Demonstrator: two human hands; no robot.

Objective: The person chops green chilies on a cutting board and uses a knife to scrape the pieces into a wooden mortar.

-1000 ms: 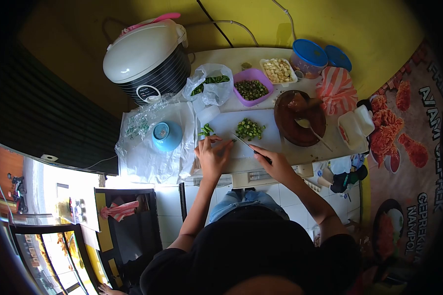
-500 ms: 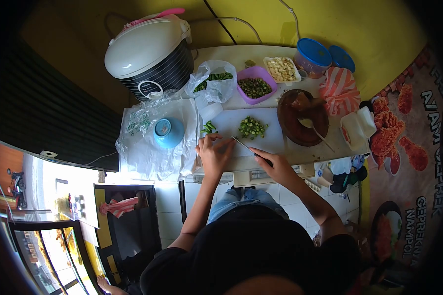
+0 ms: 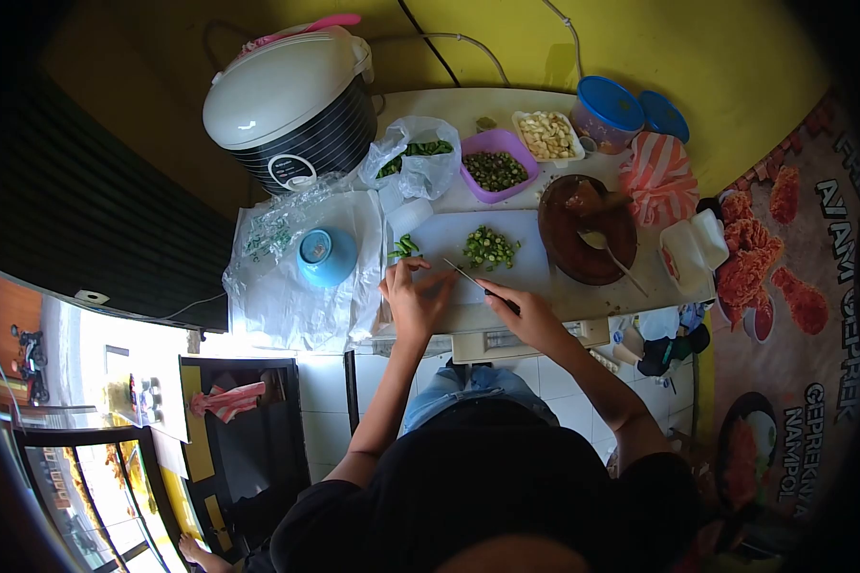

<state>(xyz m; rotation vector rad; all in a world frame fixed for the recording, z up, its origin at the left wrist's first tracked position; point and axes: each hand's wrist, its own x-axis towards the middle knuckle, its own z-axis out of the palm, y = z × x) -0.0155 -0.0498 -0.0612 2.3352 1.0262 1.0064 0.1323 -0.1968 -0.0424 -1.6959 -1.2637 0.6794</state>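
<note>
a pale worktop [image 3: 592, 304] stands against a yellow wall [image 3: 678, 48], with a food poster [image 3: 769, 258] to the right and white floor tiles [image 3: 564, 392] beneath. on its left part, crumpled plastic sheeting [image 3: 291, 315] lies under an upturned blue bowl [image 3: 327, 258]; a large rice cooker [image 3: 296, 105] stands behind.

near the middle lies a white cutting board [image 3: 441, 231], bearing a heap of chopped green pieces [image 3: 488, 248] and, by its left edge, a few green chilies [image 3: 404, 246]. the right hand [image 3: 530, 320] has its fingers wrapped round the handle of a knife [image 3: 463, 272], the blade slanting over the board's near part. the left hand [image 3: 414, 301] is just beside the knife tip, fingers bent; whether they pinch anything i cannot tell.

behind the board, a clear plastic bag [image 3: 413, 134] holds more green chilies, a purple tub [image 3: 492, 196] holds small dark-green cut pieces, and a white tray [image 3: 556, 160] holds pale pieces. to the board's right, a brown mortar [image 3: 556, 253] has a pestle [image 3: 602, 202] and a spoon [image 3: 625, 262] in it. beyond stand a blue-lidded tub [image 3: 610, 103], a red-striped bag [image 3: 659, 181] and an open foam box [image 3: 693, 244].
</note>
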